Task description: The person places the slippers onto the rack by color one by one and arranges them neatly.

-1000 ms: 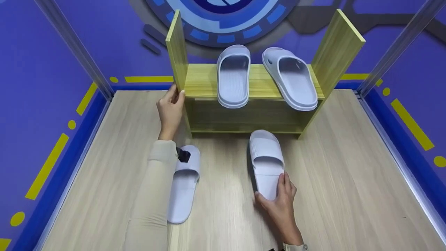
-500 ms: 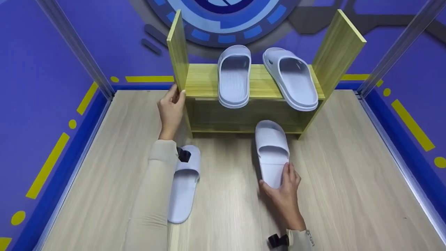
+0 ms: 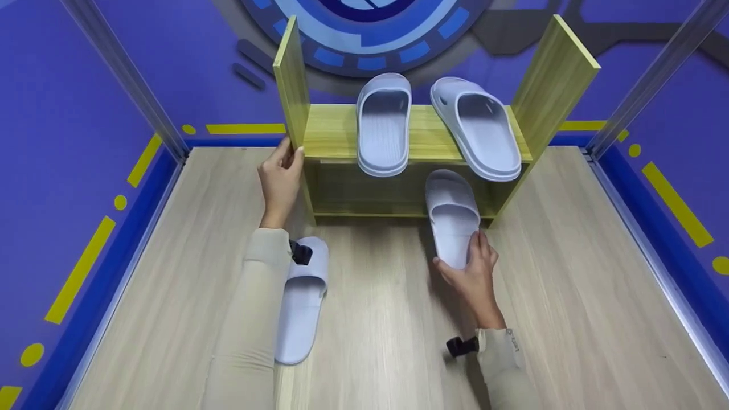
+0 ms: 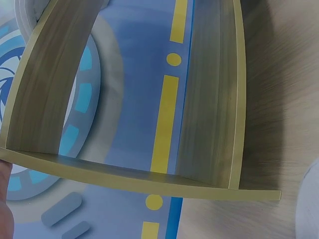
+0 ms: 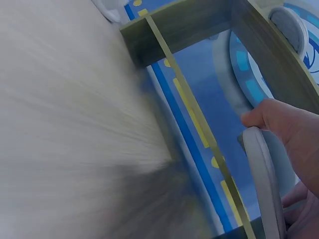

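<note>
My right hand [image 3: 472,273] grips a pale grey slide slipper [image 3: 453,213] by its heel, thumb on one side and fingers on the other. Its toe points away and overlaps the lower opening of the wooden shoe rack [image 3: 336,131]. In the right wrist view, the held slipper [image 5: 261,179] shows edge-on beside the thumb. My left hand [image 3: 279,179] holds the rack's left side panel, thumb at the front edge; the left wrist view catches only a bit of that hand [image 4: 5,204]. A matching slide [image 3: 299,319] lies on the floor, partly covered by my left sleeve.
On the rack's upper shelf stand two pale clogs, one upright clog [image 3: 383,131] towards the middle and one angled clog [image 3: 481,136] at the right; both heels overhang the front edge. Blue printed walls [image 3: 74,114] enclose the wood-look floor [image 3: 569,296] at the sides and back.
My right hand has carried the slide forward and slightly right, from in front of the rack to its lower opening. The left hand stays on the side panel.
</note>
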Tool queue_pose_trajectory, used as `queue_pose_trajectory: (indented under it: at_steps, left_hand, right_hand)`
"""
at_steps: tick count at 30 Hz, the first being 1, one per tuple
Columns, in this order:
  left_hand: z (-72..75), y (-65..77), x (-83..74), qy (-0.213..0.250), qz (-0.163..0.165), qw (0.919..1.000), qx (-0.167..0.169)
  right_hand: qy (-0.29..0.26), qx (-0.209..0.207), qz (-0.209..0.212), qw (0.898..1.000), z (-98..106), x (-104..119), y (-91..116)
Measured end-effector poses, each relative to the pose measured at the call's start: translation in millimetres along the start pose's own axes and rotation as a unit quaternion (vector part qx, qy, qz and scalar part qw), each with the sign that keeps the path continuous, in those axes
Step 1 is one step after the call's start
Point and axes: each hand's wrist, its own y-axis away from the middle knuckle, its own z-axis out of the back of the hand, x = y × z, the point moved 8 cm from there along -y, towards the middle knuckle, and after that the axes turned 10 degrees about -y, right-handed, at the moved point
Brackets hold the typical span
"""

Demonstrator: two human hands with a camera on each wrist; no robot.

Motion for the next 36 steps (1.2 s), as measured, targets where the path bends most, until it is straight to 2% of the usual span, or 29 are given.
queue_pose_trajectory:
  at_steps: [11,24,36]
  left_hand:
    - [1.9,-0.2,2.0,-0.015,0.003,0.9998,-0.009]
    - [1.2,-1.0,-3.0,-0.025,-0.02,0.9994,-0.014]
    - [1.2,-2.2,-0.1,-0.016,-0.014,0.9996,-0.02]
  right_hand:
    - [0.017,-0.014,0.043,0.999,-4,18,-41]
    - [-0.006,-0.002,0.021,1.0,-11,15,-73]
    - [-0.003,0.01,0.009,1.0,-21,16,-90]
